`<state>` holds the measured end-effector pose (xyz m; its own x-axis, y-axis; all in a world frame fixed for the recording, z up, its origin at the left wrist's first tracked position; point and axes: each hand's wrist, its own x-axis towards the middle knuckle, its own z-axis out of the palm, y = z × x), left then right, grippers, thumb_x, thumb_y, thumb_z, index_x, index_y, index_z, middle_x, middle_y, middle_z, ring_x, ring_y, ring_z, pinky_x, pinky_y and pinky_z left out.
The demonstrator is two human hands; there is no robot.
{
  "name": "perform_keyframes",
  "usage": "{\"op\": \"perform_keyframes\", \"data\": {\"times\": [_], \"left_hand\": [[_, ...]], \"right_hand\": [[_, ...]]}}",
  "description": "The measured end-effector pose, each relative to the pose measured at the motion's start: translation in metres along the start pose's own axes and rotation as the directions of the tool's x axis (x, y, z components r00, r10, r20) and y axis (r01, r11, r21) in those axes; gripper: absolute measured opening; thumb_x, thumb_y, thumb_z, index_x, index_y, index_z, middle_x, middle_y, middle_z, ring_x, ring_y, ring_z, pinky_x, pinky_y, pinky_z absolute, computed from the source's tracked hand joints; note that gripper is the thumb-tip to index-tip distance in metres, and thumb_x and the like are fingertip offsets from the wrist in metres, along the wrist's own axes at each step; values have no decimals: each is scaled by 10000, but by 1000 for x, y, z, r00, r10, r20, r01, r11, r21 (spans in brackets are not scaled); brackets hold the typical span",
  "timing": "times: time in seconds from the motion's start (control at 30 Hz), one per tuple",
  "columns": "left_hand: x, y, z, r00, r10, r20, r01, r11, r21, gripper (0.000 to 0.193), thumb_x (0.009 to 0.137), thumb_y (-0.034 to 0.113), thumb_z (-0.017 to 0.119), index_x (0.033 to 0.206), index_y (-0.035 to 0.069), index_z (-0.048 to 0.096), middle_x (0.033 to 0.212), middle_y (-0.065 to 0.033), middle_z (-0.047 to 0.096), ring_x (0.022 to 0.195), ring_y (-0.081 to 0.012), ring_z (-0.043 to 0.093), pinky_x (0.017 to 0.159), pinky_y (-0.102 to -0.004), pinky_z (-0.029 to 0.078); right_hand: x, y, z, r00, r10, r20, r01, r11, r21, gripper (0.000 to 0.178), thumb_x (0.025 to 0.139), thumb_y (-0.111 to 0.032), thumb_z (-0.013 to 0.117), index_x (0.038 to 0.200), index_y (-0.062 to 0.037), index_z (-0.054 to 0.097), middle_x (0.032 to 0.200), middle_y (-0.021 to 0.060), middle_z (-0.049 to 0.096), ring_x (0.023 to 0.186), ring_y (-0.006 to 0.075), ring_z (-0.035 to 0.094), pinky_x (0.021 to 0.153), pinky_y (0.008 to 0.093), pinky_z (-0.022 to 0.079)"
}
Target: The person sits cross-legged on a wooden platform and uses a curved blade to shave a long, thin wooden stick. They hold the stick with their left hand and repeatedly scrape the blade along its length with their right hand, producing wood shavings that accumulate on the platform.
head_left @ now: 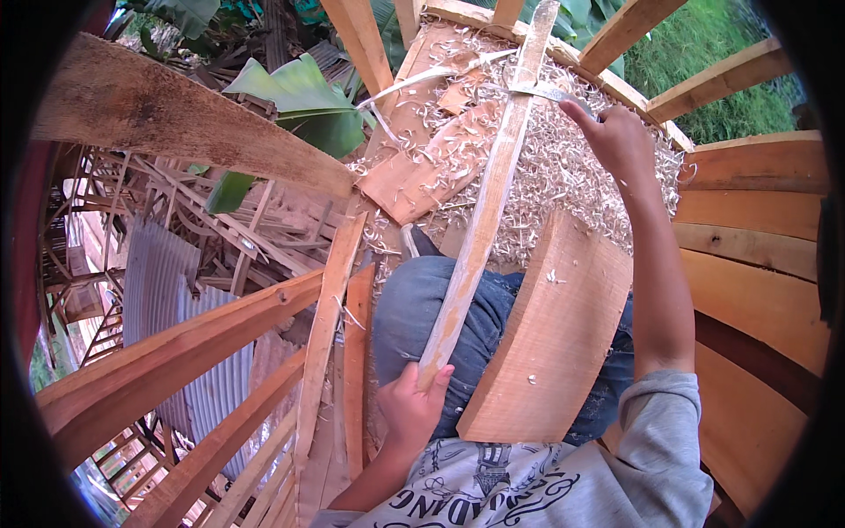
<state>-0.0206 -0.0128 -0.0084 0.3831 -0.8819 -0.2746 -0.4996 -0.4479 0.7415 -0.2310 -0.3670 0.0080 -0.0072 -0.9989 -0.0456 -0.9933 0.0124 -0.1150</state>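
Observation:
A long, pale, flat strip [487, 220], which looks like split bamboo or wood, slants from my lap up to the far side. My left hand [411, 409] is closed around its near end. My right hand [620, 141] grips a knife, its handle mostly hidden by the fingers. The knife's blade [544, 90] lies across the strip near the far end, touching it. A long pale shaving [440, 74] extends leftward from near the blade. Over my right thigh leans a thick wooden board [554, 339], beside the strip.
Curled shavings [572, 176] cover the floor around a loose plank [431, 172]. Wooden rails [194, 352] stand at the left, with corrugated metal sheet [163, 290] and scrap wood below. A plank wall [748, 273] closes the right side. Slanted posts [361, 44] rise at the far edge.

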Motion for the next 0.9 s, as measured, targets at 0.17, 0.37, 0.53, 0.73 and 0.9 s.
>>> {"op": "perform_keyframes", "data": {"times": [0.17,0.37,0.53,0.73,0.9], "left_hand": [[0,1,0,999,35,-4,-34,997,64,438,843,294,686,633,-4,443,492,-152,428,419,-227,480,448,-341,369],[0,0,5,999,-11,-38,12,1000,9,480,806,406,693,609,25,477,497,-189,495,487,-392,546,428,-408,395],[3,2,1,999,30,-37,-28,999,35,446,801,373,705,611,26,499,511,-193,512,510,-391,566,443,-424,409],[-3,-8,5,999,-47,-11,46,995,-87,423,804,335,716,628,9,510,512,-176,509,471,-350,549,462,-372,406],[-4,1,5,995,-102,-5,102,993,-66,433,804,342,715,644,-1,503,526,-188,510,471,-361,538,456,-372,401]], "right_hand": [[1,-4,-1,1000,-5,9,5,1000,-22,879,691,-884,366,537,-35,537,620,134,603,604,244,624,546,375,483],[32,22,10,964,262,-49,-251,954,165,933,742,-834,371,727,49,673,825,244,657,828,377,646,751,455,481],[1,90,-22,982,189,11,-186,954,236,827,806,-729,447,583,47,623,516,169,566,497,280,561,531,401,441],[-138,-14,-13,930,-342,134,328,937,118,761,747,-748,514,575,-14,620,475,122,544,469,264,584,484,382,457],[-128,-21,1,906,-385,179,384,923,40,846,635,-856,473,538,-24,593,471,100,540,466,249,595,464,350,467]]}}
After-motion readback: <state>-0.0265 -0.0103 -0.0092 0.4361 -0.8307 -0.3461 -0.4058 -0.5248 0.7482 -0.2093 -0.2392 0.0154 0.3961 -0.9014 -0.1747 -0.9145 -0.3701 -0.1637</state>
